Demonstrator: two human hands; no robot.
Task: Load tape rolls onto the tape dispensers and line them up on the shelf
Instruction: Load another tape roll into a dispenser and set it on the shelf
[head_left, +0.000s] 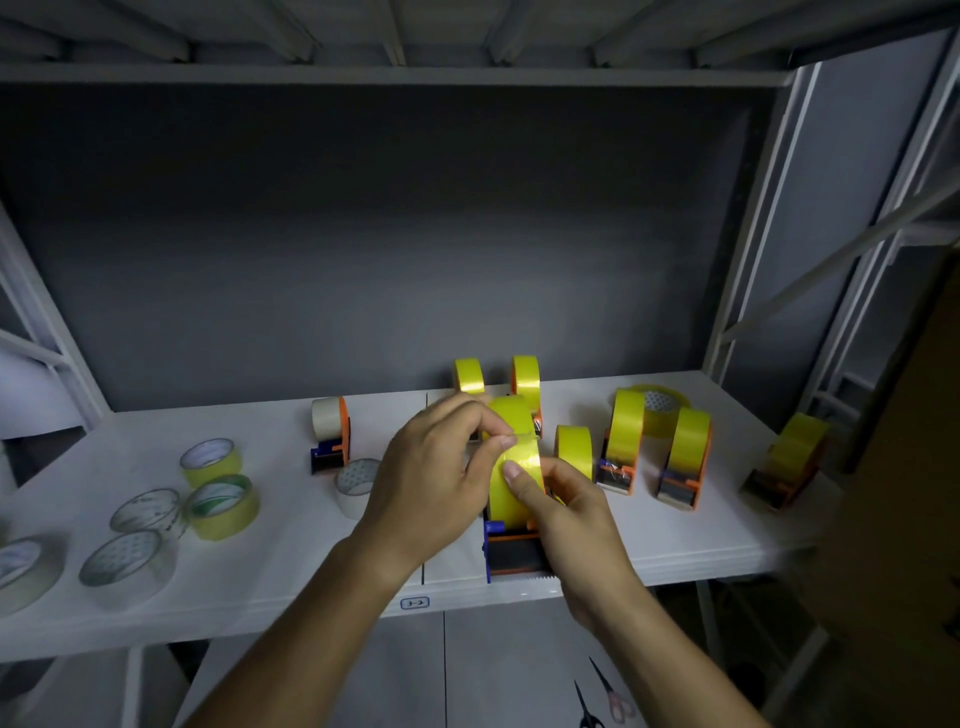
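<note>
2 scissors (602, 699) below, grey wall (363, 234)

A yellow tape roll (514, 480) is seated upright in an orange-and-blue dispenser (511, 553) at the shelf's (260, 587) front edge. Other loaded dispensers (621, 441) are stood toward the right; loose rolls (221, 506) are laid left.

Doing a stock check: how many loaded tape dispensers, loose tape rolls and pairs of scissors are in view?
Loaded tape dispensers: 8
Loose tape rolls: 7
Scissors: 2
Total: 17
</note>
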